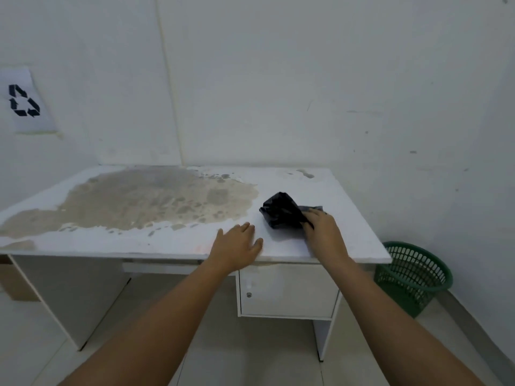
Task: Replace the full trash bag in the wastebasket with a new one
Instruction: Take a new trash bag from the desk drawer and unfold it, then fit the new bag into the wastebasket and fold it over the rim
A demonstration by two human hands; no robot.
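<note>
Partly, some things are hidden from me. My right hand (323,229) lies over the near right part of the black trash bag (281,209), so I cannot see the end of my fingertips or how much of the plastic is under my palm. The bag is crumpled in a small dark bundle, and I cannot tell if it is folded or rolled. The green wastebasket (412,277) stands on the floor at the right of the counter (167,240), near the wall; the corner of the counter cuts off its left rim, and through the mesh I cannot make out a bag inside. On the far left wall a paper with a recycling sign (23,101) is cut off by the edge of the view. Under the counter there is a small cabinet door (287,291) with a round knob.

About my grip: the right hand is curled on the bag, the fingers pressed on the plastic and pinching its near edge against the counter. My left hand (237,249) is flat on the counter near the front edge, fingers spread a little, holding nothing, just beside the bag but apart from it. The bag rests on the right side of the counter, next to the big brownish worn patch (156,199).
</note>
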